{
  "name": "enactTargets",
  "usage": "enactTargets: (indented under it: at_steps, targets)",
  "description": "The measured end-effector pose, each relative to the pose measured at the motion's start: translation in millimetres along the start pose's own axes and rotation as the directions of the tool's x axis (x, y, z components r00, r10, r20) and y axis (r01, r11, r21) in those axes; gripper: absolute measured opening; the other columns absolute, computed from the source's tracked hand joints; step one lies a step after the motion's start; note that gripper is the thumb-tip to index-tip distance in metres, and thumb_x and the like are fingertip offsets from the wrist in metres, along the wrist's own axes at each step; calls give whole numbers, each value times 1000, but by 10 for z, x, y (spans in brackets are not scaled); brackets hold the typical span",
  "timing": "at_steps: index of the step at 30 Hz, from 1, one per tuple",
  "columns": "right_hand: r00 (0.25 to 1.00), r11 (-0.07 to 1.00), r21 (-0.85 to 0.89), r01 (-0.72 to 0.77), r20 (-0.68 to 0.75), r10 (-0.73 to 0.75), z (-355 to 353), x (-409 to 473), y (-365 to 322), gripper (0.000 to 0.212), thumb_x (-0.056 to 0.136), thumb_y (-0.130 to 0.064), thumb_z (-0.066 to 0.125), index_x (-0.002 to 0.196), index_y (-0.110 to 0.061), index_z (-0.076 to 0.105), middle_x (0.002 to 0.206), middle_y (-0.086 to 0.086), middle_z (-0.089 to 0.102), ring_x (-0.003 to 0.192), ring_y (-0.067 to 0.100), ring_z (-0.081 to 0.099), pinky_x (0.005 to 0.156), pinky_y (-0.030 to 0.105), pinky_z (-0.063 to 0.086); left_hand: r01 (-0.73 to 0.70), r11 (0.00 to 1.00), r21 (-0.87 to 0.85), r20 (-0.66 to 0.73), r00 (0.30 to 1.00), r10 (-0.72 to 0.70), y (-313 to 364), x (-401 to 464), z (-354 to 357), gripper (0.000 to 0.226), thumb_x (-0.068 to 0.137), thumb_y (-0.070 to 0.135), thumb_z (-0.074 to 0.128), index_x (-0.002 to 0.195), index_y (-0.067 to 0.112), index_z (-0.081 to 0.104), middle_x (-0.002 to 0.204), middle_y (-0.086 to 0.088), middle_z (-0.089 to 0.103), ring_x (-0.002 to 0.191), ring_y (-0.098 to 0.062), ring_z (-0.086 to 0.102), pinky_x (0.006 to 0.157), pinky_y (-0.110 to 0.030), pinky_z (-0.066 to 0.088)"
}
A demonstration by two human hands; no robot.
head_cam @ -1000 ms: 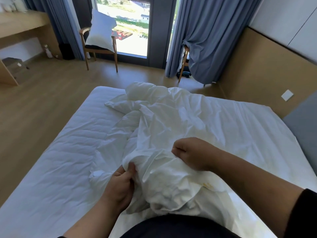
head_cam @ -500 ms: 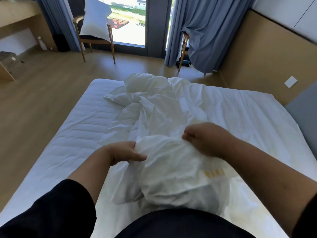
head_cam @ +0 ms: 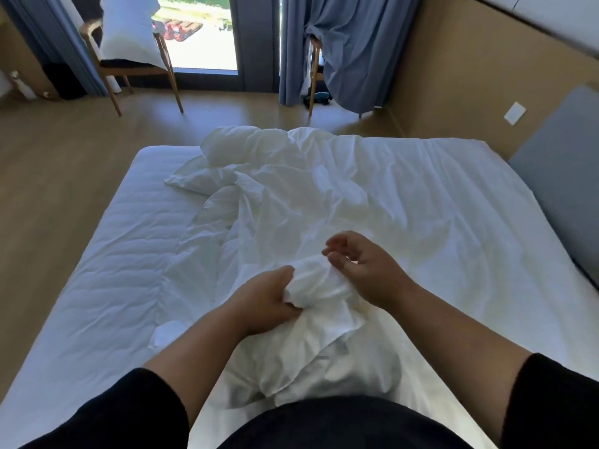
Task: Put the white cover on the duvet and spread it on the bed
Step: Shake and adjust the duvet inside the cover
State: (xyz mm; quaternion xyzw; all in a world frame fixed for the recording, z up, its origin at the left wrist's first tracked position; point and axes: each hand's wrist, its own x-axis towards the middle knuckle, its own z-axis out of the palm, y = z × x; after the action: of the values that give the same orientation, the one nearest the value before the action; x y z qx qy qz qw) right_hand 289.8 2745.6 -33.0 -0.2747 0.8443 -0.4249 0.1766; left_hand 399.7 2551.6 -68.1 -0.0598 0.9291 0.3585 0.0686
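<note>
A rumpled white cover (head_cam: 291,202) with the duvet bunched in it lies down the middle of the bed (head_cam: 107,273). A gathered wad of the white cloth (head_cam: 311,286) rises at the near end, close to my body. My left hand (head_cam: 265,299) grips that wad from the left, fingers curled into the fabric. My right hand (head_cam: 363,270) hovers just right of the wad, fingers loosely spread and holding nothing, its thumb near the cloth. I cannot tell duvet from cover inside the bundle.
A wooden chair (head_cam: 129,66) with a white pillow (head_cam: 129,27) on it stands by the window at the far left. Blue curtains (head_cam: 350,50) hang over a second chair at the far right. A grey headboard (head_cam: 560,176) and wooden wall panel run along the right.
My right hand has let go of the cloth and opened. My left hand has moved right and taken a fuller grip on the gathered wad. The bundle now lies lower and flatter.
</note>
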Motion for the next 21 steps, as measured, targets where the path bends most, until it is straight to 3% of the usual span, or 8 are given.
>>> enactTargets:
  at_steps: [3,5,7,10,14,16,18,21]
  targets:
    - [979,993,60,-103,-173,112,16,-566,603,51,86,-47,70,130,-35,47,129,-17,56,118,-2,53,100,22,40,136,971,-198,-295,936,-192,-225,-116,-137,19,85,27,69,100,23,59,93,11,64,87,-13,60,76,-36,48]
    - [966,965,-52,-257,-28,256,120,-917,994,90,70,-70,67,146,-38,31,147,-14,42,133,4,41,111,30,34,204,906,-372,-410,839,-358,-540,-277,-332,12,83,28,67,93,28,60,84,15,65,83,-10,60,70,-35,44]
    - [927,899,-315,-305,119,356,308,-1122,1339,113,66,-76,66,157,-33,14,160,-11,26,146,13,27,120,38,21,344,830,-440,-432,729,-531,-987,-408,-460,15,75,34,63,85,24,61,78,7,67,83,-24,66,67,-41,50]
    - [910,789,-513,-339,34,413,636,-1180,1667,113,76,-70,67,158,-30,1,163,-8,22,149,17,23,123,47,11,492,718,-493,-405,600,-690,-1586,-566,-526,24,64,32,60,85,23,67,84,-8,70,81,-31,66,72,-50,55]
    - [872,738,-517,-433,-35,487,911,-1131,1978,115,76,-65,68,158,-29,-3,165,-6,15,151,15,16,122,53,6,652,523,-549,-339,398,-852,-2333,-753,-482,35,55,22,52,89,21,59,92,-15,61,77,-34,57,67,-44,47]
    - [882,727,-557,-400,-21,470,1032,-1122,2085,112,81,-68,60,159,-25,-7,167,-5,5,153,15,6,121,55,0,756,522,-396,-375,386,-843,-2673,-810,-412,39,53,26,54,90,12,56,86,-19,61,76,-47,62,63,-48,51]
    - [872,713,-574,-403,-4,490,1094,-1062,2132,107,88,-63,55,158,-20,-14,167,-6,-7,154,15,-3,121,55,-3,760,605,-237,-484,448,-752,-2356,-789,-345,36,60,31,60,92,16,54,96,-18,64,86,-43,64,71,-54,55]
    - [853,691,-584,-427,-6,522,1109,-908,2125,107,90,-39,63,157,-15,-17,168,-5,-7,154,17,-4,122,57,0,494,867,-71,-677,614,-405,-1451,-603,-176,39,79,23,52,117,18,51,122,-14,58,114,-37,55,99,-52,46]
